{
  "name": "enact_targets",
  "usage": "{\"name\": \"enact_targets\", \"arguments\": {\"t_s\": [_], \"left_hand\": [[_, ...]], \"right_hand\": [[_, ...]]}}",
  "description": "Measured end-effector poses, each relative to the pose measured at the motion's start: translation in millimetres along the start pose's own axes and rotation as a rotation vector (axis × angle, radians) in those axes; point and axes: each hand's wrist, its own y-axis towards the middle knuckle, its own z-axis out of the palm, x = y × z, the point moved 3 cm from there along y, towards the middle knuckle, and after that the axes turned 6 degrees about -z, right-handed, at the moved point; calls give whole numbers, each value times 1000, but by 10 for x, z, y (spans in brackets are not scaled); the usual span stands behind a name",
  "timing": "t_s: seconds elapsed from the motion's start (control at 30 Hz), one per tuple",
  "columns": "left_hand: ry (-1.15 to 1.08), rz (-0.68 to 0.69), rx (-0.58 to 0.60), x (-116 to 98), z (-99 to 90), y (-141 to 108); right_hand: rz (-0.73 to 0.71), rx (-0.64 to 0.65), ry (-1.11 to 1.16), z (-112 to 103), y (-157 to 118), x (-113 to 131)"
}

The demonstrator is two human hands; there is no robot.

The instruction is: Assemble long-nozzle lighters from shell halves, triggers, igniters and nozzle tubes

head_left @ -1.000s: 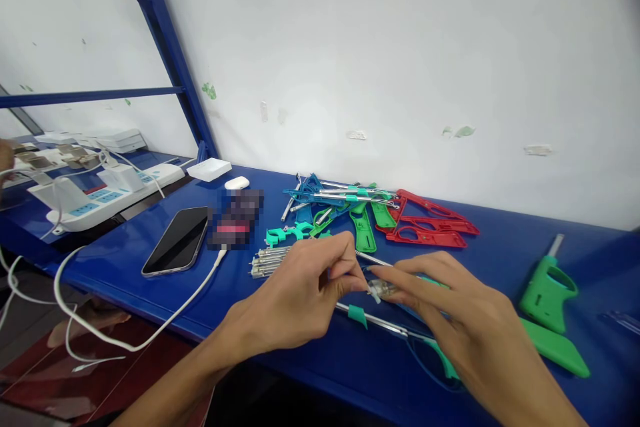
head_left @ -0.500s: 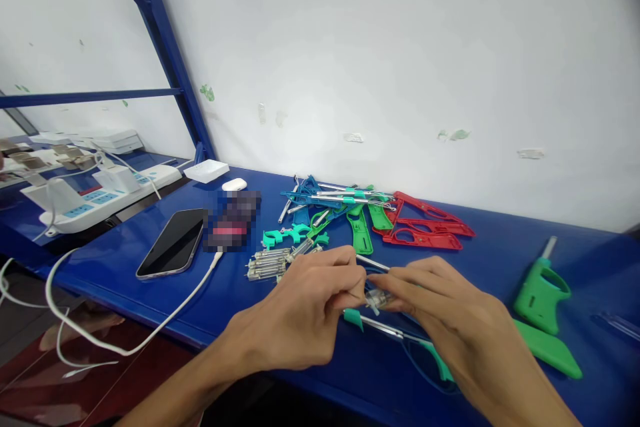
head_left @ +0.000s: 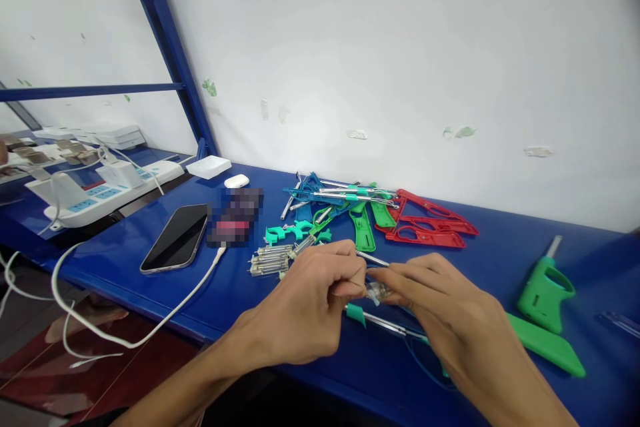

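Note:
My left hand (head_left: 310,300) is closed at the centre, its fingers pressed against one end of a small clear part (head_left: 376,291). My right hand (head_left: 450,313) pinches the same part from the other side. Most of the piece is hidden by the fingers. Below the hands lies a metal rod with a teal clip (head_left: 356,314), partly covered by my right hand. Several clear cartridges (head_left: 273,260) rest left of my left hand, beside teal clips (head_left: 287,232).
Behind the hands lie blue and green shells with rods (head_left: 345,197) and red shells (head_left: 430,227). A green lighter (head_left: 545,293) is at the right. A phone (head_left: 175,238), a white cable (head_left: 165,327) and a power strip (head_left: 110,193) are leftward.
The view has shifted slightly, so the table items appear a little further right and up. Both hands keep almost the same pose around the clear part.

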Motion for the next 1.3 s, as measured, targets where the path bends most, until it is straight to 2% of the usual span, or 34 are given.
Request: {"name": "enact_targets", "arguments": {"t_s": [0.13,0.3,0.37,0.47,0.53,0.73,0.8,0.87,1.0,1.1,1.2,1.3], "left_hand": [[3,-31,-35,24,-5,-6],[-254,-277,-28,75,3,-24],[-318,-309,-26,62,6,-23],[-295,-303,-59,37,-3,-17],[-220,-296,-95,35,-6,-15],[47,-210,-162,69,126,-13],[118,-176,-173,52,216,-25],[173,-99,-133,2,330,-31],[244,86,-67,-108,584,13],[284,146,-5,-130,779,83],[397,185,108,-123,936,134],[527,202,180,-113,995,162]], "right_hand": [[-19,-18,-66,3,7,8],[18,23,-70,-65,7,11],[68,60,-48,-76,-23,17],[202,131,-3,-129,-105,15],[311,145,7,-238,-171,2],[598,-10,-51,-795,-415,-66],[659,-5,-82,-905,-545,-87],[677,-13,-140,-957,-690,-101],[741,-129,-176,-909,-965,-115],[794,-193,-117,-768,-1082,-109],[798,-204,-15,-593,-1128,-105],[798,-167,47,-450,-1161,-116]]}}
